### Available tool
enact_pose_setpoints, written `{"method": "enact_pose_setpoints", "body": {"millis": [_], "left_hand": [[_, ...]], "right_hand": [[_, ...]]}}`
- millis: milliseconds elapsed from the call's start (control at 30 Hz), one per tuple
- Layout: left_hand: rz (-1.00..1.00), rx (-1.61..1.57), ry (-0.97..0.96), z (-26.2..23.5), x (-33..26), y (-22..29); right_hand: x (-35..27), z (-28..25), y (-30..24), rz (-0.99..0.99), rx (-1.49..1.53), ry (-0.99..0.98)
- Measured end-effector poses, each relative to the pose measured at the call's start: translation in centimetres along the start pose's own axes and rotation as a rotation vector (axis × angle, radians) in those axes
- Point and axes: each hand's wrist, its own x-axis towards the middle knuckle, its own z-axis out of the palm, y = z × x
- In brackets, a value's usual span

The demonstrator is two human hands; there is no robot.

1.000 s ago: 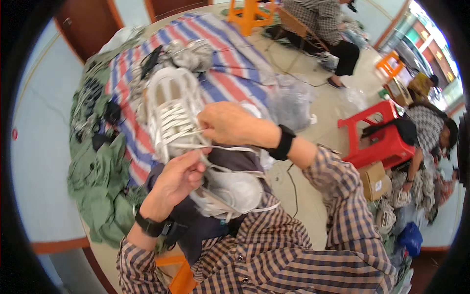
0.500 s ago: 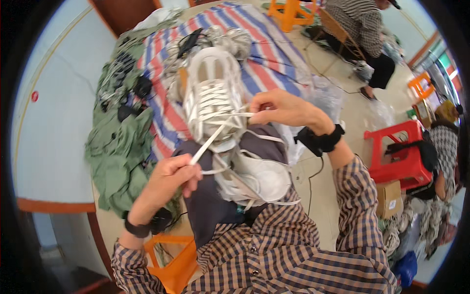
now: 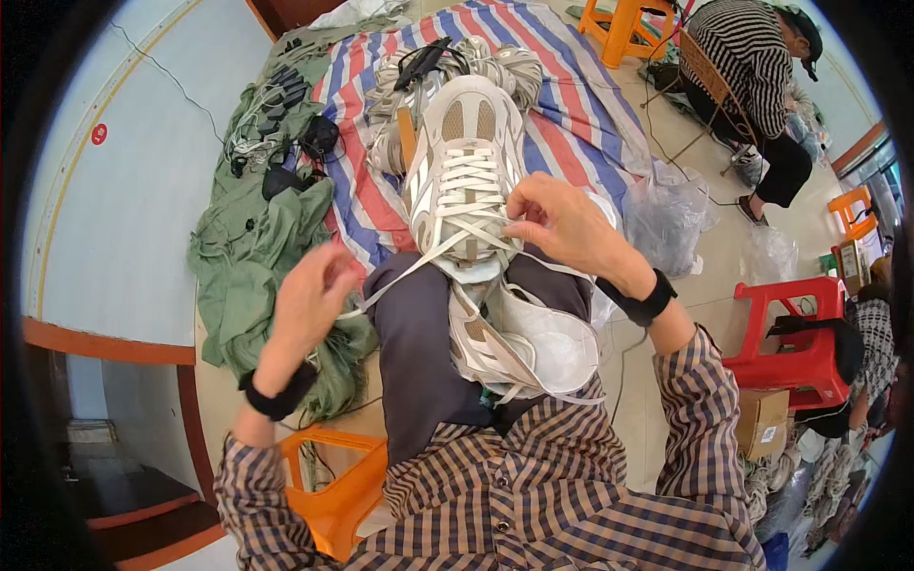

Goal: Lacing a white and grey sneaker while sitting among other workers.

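A white and beige sneaker (image 3: pixel 475 112) rests across my knees with its toe pointing away, its flat white shoelace (image 3: pixel 466 183) threaded in crossing rows. From the lowest crossing, one loose lace end (image 3: pixel 419 268) runs down to the left, past my left hand (image 3: pixel 312 287). That hand is off the shoe, somewhat smeared, with thumb and fingers apart. At the shoe's right edge, my right hand (image 3: pixel 543 219) has curled fingers beside the laces; what lies between the fingertips is hidden. A second sneaker (image 3: pixel 547 347) lies in my lap, nearer my body, with loose laces.
Ahead lies a striped plastic sheet (image 3: pixel 581 143) bearing bundled laces (image 3: pixel 509 71) and a black item (image 3: pixel 427 62). Green cloth (image 3: pixel 252 247) is heaped at the left. On the right are clear plastic bags (image 3: pixel 662 219), a red stool (image 3: pixel 790 328), a cardboard box (image 3: pixel 762 423) and a seated person (image 3: pixel 733 67).
My left hand has moved up and left, releasing the lace it was pulling. My right hand has come in closer to the shoe. The lace now lies slacker, crossed over the tongue.
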Motion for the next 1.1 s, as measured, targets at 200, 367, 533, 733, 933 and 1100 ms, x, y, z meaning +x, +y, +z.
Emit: {"method": "enact_pose_setpoints", "body": {"millis": [200, 367, 533, 733, 933, 1100], "left_hand": [[0.259, 0.079, 0.291, 3.5, 5.6, 8.2], [0.288, 0.323, 0.207, 4.8, 6.7, 9.9], [0.331, 0.408, 0.239, 5.2, 7.4, 9.8], [0.282, 0.318, 0.314, 5.4, 8.6, 9.3], [0.03, -0.215, 0.286, 3.7, 6.3, 9.0], [-0.076, -0.13, 0.062, 4.9, 2.9, 7.3]], "right_hand": [[0.1, 1.2, 0.1, -0.157, -0.119, 0.089], [1.4, 1.2, 0.1, -0.258, -0.432, 0.24], [2.4, 1.4, 0.5, -0.255, -0.487, 0.368], [1.5, 2.1, 0.6, -0.111, -0.514, 0.342], [0.2, 0.9, 0.3, 0.175, -0.107, 0.282], [-4.1, 1.2, 2.3, 0.171, 0.07, 0.113]]}}
